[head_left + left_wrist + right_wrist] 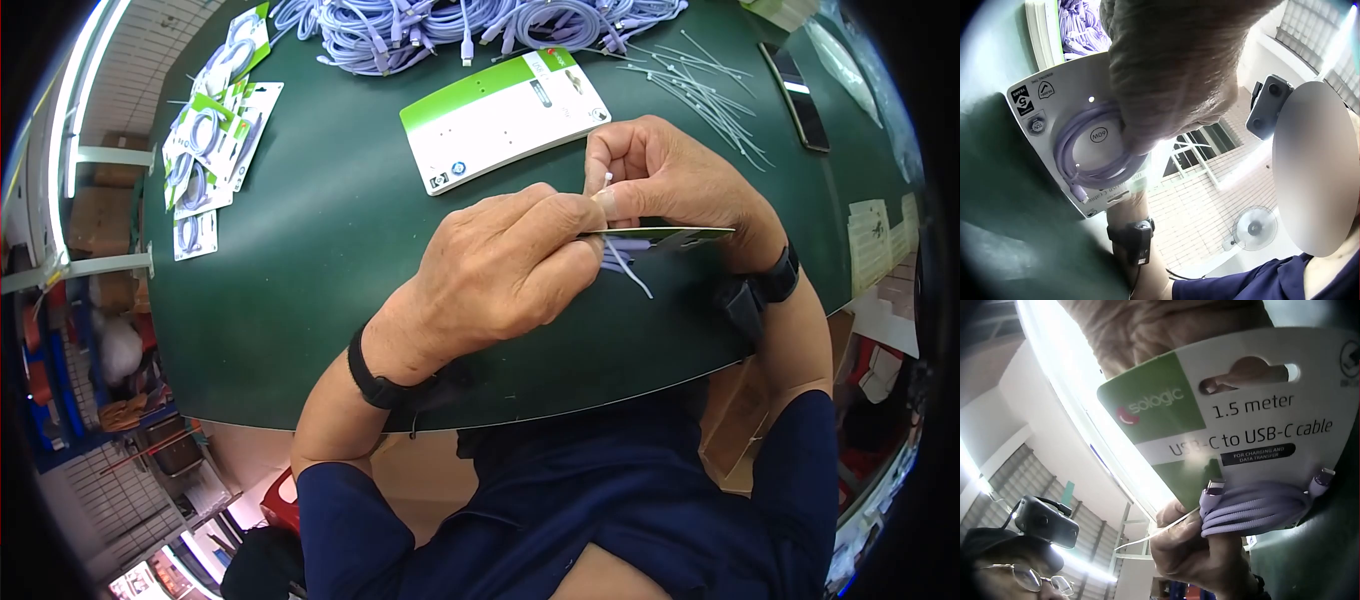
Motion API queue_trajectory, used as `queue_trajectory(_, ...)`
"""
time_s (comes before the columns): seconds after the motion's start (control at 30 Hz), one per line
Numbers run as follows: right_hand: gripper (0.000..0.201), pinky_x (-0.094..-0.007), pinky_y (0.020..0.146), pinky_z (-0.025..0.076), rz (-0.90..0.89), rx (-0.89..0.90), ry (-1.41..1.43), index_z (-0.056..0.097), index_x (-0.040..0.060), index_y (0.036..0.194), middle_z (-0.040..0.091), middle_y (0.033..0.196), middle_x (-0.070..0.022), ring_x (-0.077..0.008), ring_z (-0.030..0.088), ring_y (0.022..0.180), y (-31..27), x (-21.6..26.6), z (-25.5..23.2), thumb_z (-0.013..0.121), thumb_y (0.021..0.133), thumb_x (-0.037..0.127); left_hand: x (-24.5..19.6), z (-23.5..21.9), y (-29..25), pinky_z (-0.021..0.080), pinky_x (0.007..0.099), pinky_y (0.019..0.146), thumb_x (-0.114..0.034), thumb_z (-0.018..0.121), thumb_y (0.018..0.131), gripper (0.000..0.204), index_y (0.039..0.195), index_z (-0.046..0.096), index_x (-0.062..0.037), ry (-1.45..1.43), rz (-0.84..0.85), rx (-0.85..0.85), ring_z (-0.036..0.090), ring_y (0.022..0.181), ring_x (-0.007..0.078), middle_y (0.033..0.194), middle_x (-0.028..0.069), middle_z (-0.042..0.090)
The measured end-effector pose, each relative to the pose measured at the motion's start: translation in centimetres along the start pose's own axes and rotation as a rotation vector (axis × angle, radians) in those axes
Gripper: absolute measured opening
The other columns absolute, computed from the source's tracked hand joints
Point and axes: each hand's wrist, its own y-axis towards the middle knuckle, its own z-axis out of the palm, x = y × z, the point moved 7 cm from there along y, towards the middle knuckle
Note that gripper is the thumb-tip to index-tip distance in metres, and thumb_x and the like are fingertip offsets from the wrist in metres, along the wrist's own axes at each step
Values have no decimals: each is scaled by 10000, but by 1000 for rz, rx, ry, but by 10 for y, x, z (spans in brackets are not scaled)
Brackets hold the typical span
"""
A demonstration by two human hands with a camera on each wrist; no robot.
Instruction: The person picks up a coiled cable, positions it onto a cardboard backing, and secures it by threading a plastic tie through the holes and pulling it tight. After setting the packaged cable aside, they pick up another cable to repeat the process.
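A cardboard package card [1260,419] printed "USB-C to USB-C cable" is held between both hands above the table, nearly edge-on in the head view. A coiled purple cable [1260,509] lies against its face. My left hand [510,265] grips the card and coil at one side, fingers curled. From the coil sticks out the thin tail of a white cable tie [630,270]. On the card's other side my right hand [680,175] has thumb and forefinger pinched together at the tie's other end, their tips meeting the left fingertips.
A stack of flat green-and-white cards [510,120] lies just beyond the hands. Purple cables [400,35] are heaped at the back. Carded cables [205,140] pile at the left. Loose cable ties [700,95] and a phone [795,95] lie at the right.
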Motion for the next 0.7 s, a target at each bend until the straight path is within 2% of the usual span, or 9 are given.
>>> queue_trajectory(0.13, 183, -194, 663, 501, -21, -4, 32, 660, 22, 981, 703, 861, -18, -53, 636, 735, 0, 4, -4, 783, 917, 141, 8, -2, 2, 579, 319, 624, 44, 789, 666, 227, 854, 674, -13, -94, -100, -19, 707, 723, 218, 921, 109, 732)
queue_trajectory(0.17, 181, -201, 679, 505, -35, -107, 12, 665, 21, 1004, 714, 894, -27, -60, 642, 759, -1, 10, -13, 776, 922, 139, 9, -4, 2, 579, 319, 624, 44, 789, 666, 227, 854, 674, -13, -104, -97, -45, 707, 723, 218, 921, 109, 732)
queue_trajectory(0.23, 184, -216, 712, 515, -65, -307, -33, 676, 19, 1050, 735, 960, -45, -72, 655, 806, -8, 20, -30, 761, 933, 134, 21, -3, -2, 583, 321, 658, 58, 773, 671, 224, 857, 666, -6, -168, -259, -27, 714, 743, 233, 917, 114, 734)
queue_trajectory(0.27, 184, -216, 712, 515, -47, -307, -56, 676, 19, 1050, 735, 960, -45, -72, 655, 806, -12, 21, -33, 761, 933, 134, 27, -2, -5, 585, 322, 675, 64, 765, 673, 223, 859, 663, -2, -202, -343, -17, 717, 753, 240, 915, 116, 735)
queue_trajectory(0.37, 202, -259, 740, 531, -270, -396, -174, 688, 14, 1046, 752, 997, -65, -104, 667, 832, -24, 46, -47, 782, 902, 121, 37, 0, -11, 581, 314, 714, 73, 752, 694, 208, 874, 673, 5, -285, -486, -26, 722, 782, 241, 918, 113, 739)
queue_trajectory(0.4, 202, -259, 740, 531, -256, -386, -192, 688, 14, 1046, 752, 997, -65, -104, 667, 832, -25, 48, -45, 782, 902, 121, 42, 3, -14, 580, 310, 734, 78, 746, 705, 202, 882, 678, 9, -321, -555, -13, 725, 796, 242, 919, 111, 740)
queue_trajectory(0.5, 245, -320, 769, 546, -591, -287, -785, 691, 27, 1008, 742, 1003, -67, -173, 682, 875, -33, 78, 2, 830, 815, 88, 49, 5, -20, 574, 301, 762, 79, 745, 719, 198, 898, 697, 11, -332, -615, -28, 725, 823, 212, 920, 98, 743)
queue_trajectory(0.63, 316, -360, 792, 554, -638, -345, -1146, 689, 48, 976, 725, 1008, -73, -252, 687, 934, -26, 74, 39, 871, 719, 73, 55, 5, -25, 570, 290, 788, 79, 743, 738, 197, 921, 720, 10, -350, -709, -12, 719, 844, 169, 921, 83, 746)
queue_trajectory(0.7, 327, -364, 794, 555, -617, -355, -1142, 687, 55, 974, 720, 1013, -74, -261, 683, 952, -21, 68, 40, 875, 707, 69, 57, 6, -27, 569, 287, 793, 79, 742, 743, 198, 928, 727, 9, -366, -740, 6, 717, 848, 156, 922, 79, 747)
